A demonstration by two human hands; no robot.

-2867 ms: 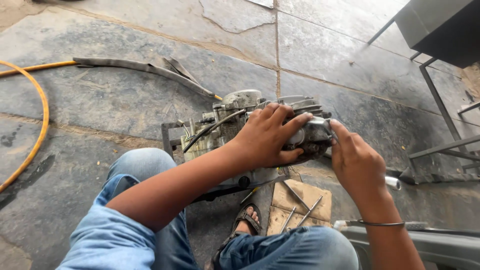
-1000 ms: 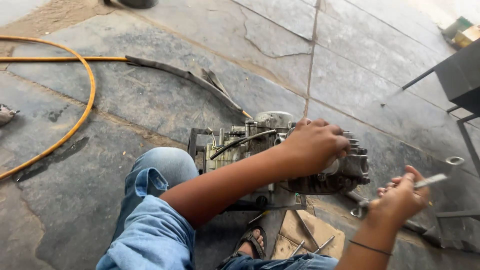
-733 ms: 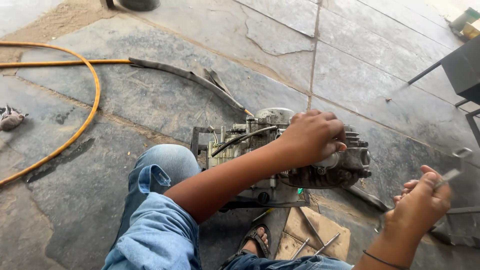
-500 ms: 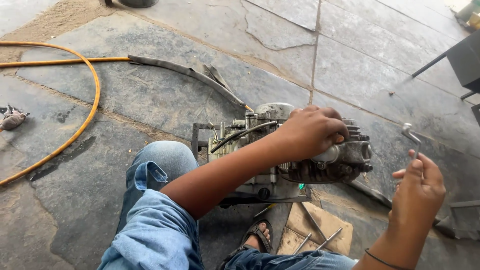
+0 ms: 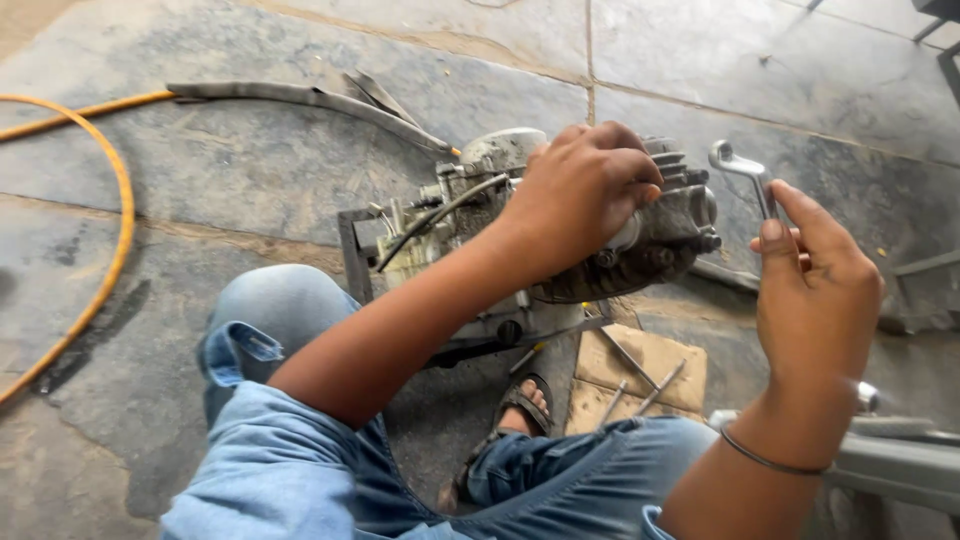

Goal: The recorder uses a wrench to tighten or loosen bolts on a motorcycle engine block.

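Yellow hose (image 5: 105, 250) loops over the stone floor (image 5: 250, 180) way off to the left, nowhere near the fingers. The engine (image 5: 520, 240) sits on the floor between the knees, with the left hand (image 5: 585, 195) cupped over its top, fingers (image 5: 625, 170) curled and pressed down on the casing. Just right of those fingers, the right hand (image 5: 815, 290) holds a spanner (image 5: 750, 175) upright, pinched between thumb and fingertips, ring end up, not on any bolt.

Honestly that pinch looks loose, so the spanner could slip and drop onto the engine or the sandalled foot. If it's swung in carelessly it could also rap the left knuckles.

Versus half a second back: the right hand has come in closer to the engine, and the left hasn't moved.
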